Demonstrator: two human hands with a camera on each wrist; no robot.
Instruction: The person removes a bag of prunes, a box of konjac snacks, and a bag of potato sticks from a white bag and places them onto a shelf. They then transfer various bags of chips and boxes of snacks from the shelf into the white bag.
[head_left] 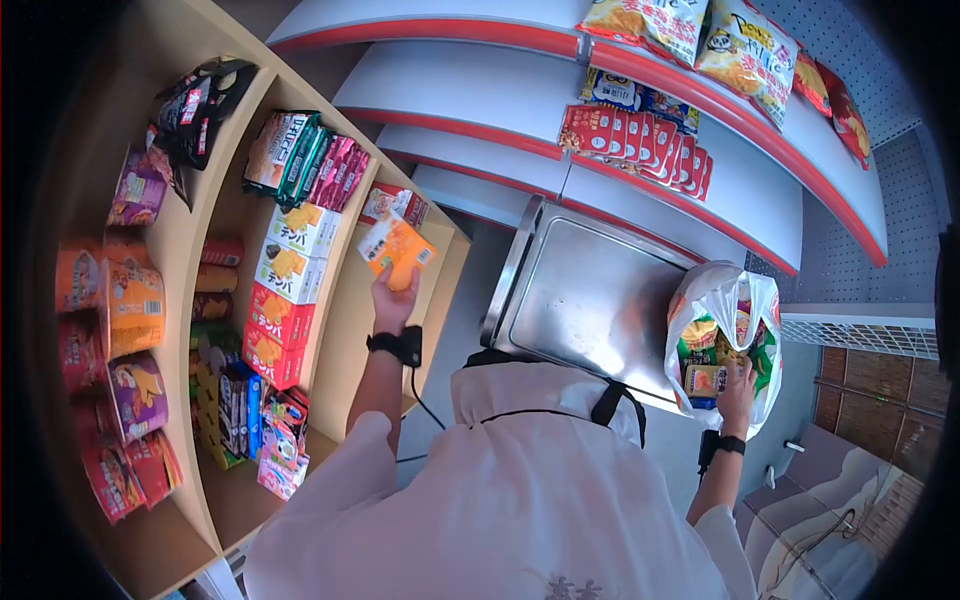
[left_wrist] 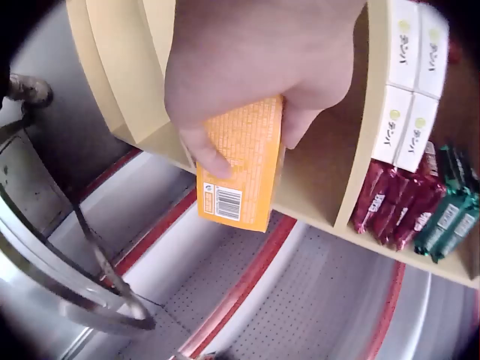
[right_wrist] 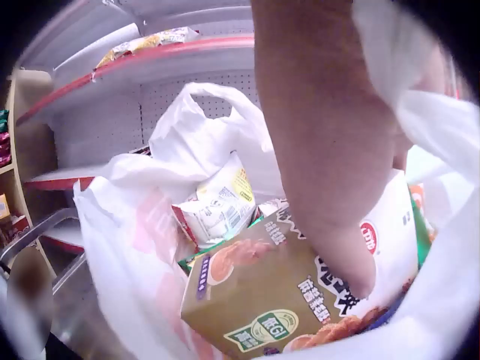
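My left hand (head_left: pixel 397 300) grips an orange box (head_left: pixel 408 240) at the wooden shelf's front. In the left wrist view the left hand (left_wrist: pixel 259 67) pinches the orange box (left_wrist: pixel 244 161), its barcode end pointing away from the palm. My right hand (head_left: pixel 736 392) reaches into a white plastic bag (head_left: pixel 770 345) of snacks at the cart's right end. In the right wrist view the right hand (right_wrist: pixel 337 172) lies over a brown and white box (right_wrist: pixel 285 292) inside the bag (right_wrist: pixel 120 240), a finger on its top; the other fingers are hidden.
A metal cart (head_left: pixel 590 290) stands between the wooden shelf (head_left: pixel 205 250) and white racks with red edges (head_left: pixel 450 135). Boxes and packets fill the wooden shelf's compartments. Red packets (head_left: pixel 640 145) and chip bags (head_left: pixel 745 60) lie on the racks. A dark cable (head_left: pixel 425 405) hangs from the left wrist.
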